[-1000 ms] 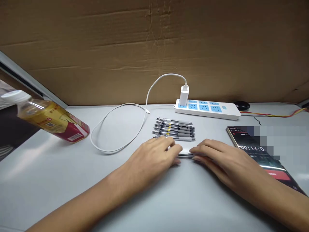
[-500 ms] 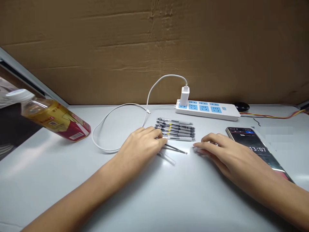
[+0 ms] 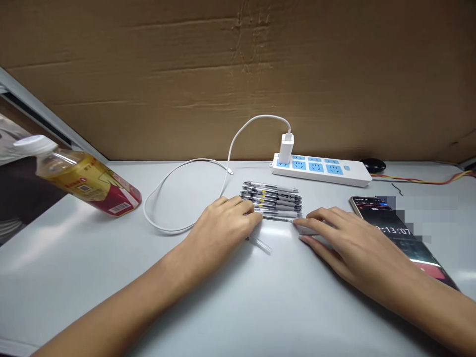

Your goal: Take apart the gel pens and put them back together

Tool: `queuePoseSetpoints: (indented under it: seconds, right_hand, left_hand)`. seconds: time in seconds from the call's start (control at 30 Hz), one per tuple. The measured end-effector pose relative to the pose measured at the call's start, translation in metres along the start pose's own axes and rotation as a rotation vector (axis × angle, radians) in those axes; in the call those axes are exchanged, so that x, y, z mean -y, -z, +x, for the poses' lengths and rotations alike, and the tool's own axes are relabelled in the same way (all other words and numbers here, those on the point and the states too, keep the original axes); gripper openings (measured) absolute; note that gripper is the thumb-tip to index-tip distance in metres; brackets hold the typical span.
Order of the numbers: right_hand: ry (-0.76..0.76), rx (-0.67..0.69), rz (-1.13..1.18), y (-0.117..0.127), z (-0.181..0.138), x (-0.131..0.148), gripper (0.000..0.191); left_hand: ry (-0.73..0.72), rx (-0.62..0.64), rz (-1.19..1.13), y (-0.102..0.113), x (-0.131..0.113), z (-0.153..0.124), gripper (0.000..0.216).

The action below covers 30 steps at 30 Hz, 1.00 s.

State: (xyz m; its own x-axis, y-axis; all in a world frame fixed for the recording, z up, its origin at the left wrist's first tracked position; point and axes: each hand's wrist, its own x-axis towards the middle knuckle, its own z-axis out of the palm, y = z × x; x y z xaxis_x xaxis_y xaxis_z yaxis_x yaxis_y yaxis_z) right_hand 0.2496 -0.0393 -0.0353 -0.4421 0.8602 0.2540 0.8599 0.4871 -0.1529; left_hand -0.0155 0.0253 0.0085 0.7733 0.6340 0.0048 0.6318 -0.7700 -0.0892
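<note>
My left hand [image 3: 226, 218] rests on the table at the left end of a row of pens [image 3: 273, 198], its fingers closed on a thin dark pen refill [image 3: 277, 218]. The refill lies level along the near side of the row. Under the left thumb, a clear plastic tube [image 3: 261, 245] sticks out, its other end hidden. My right hand [image 3: 334, 238] is at the refill's right end, index fingertip touching or nearly touching it. Its thumb and fingers are apart. Something pale shows between them, too unclear to name.
A phone [image 3: 397, 228] showing a timer lies beside my right hand. Behind the pens is a power strip [image 3: 323, 171] with a charger [image 3: 286, 148] and white cable [image 3: 163, 183]. A drink bottle [image 3: 89, 181] leans at left. Cardboard [image 3: 167, 84] walls the back.
The refill has swung from a slant to lie parallel against the pen row. My right hand's fingertips have shifted slightly left, and its thumb has spread away from the index finger.
</note>
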Motion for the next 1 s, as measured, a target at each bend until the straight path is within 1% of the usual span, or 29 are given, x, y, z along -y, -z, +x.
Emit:
queuePoseSetpoints:
  seconds: [0.17, 0.33, 0.5, 0.67, 0.8, 0.9, 0.97, 1.0]
  right_hand:
    - [0.027, 0.0, 0.003, -0.003, 0.001, 0.008, 0.039]
    - [0.034, -0.004, 0.001, -0.003, 0.0, 0.009, 0.036]
    - [0.028, -0.006, -0.034, -0.002, 0.001, 0.009, 0.038]
    - [0.061, -0.081, -0.106, -0.002, 0.001, 0.006, 0.037]
    - [0.04, -0.105, -0.139, -0.003, 0.0, 0.005, 0.038]
    - [0.028, -0.091, -0.125, -0.003, -0.001, 0.003, 0.039]
    - [0.025, -0.074, -0.118, -0.003, -0.002, 0.001, 0.039]
    - [0.021, -0.069, -0.118, -0.002, -0.002, -0.001, 0.039]
  left_hand:
    - [0.016, 0.032, -0.01, 0.0, -0.002, 0.0, 0.022]
    - [0.002, -0.001, -0.017, -0.001, -0.002, -0.001, 0.022]
    - [0.015, -0.03, 0.017, -0.003, -0.001, -0.001, 0.02]
    - [0.004, -0.059, 0.053, -0.005, -0.001, -0.002, 0.02]
    - [-0.004, -0.074, 0.084, -0.005, 0.0, -0.003, 0.022]
    - [-0.009, -0.13, 0.078, -0.005, 0.002, -0.003, 0.018]
    - [-0.054, -0.171, 0.014, -0.004, 0.003, -0.003, 0.011]
    - [-0.1, -0.177, -0.034, -0.004, 0.004, -0.003, 0.013]
